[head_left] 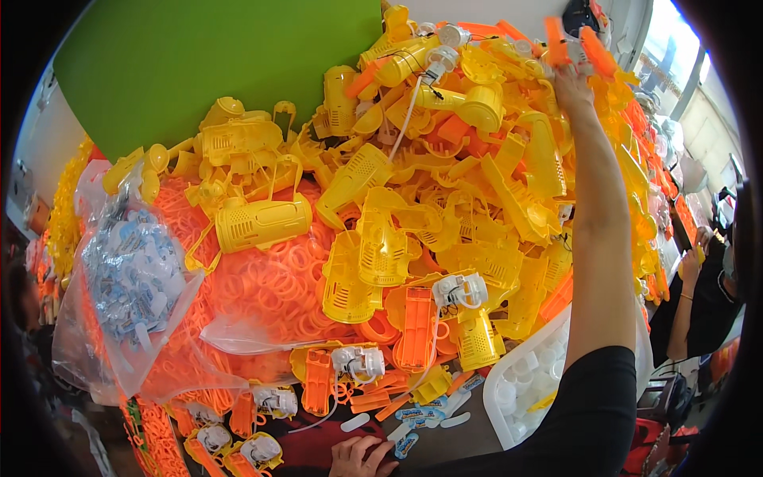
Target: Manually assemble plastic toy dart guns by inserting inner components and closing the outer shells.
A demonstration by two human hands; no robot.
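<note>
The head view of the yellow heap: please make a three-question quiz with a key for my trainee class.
1. Which hand of the person reaches to the upper right of the yellow heap?

2. True or false: the clear bag at far left mostly holds yellow parts.

3. What mostly fills the white tray at lower right?
A) orange rings
B) white parts
C) blue labels

Key:
1. The right hand.
2. False: it mostly holds blue-and-white pieces.
3. B.
</note>
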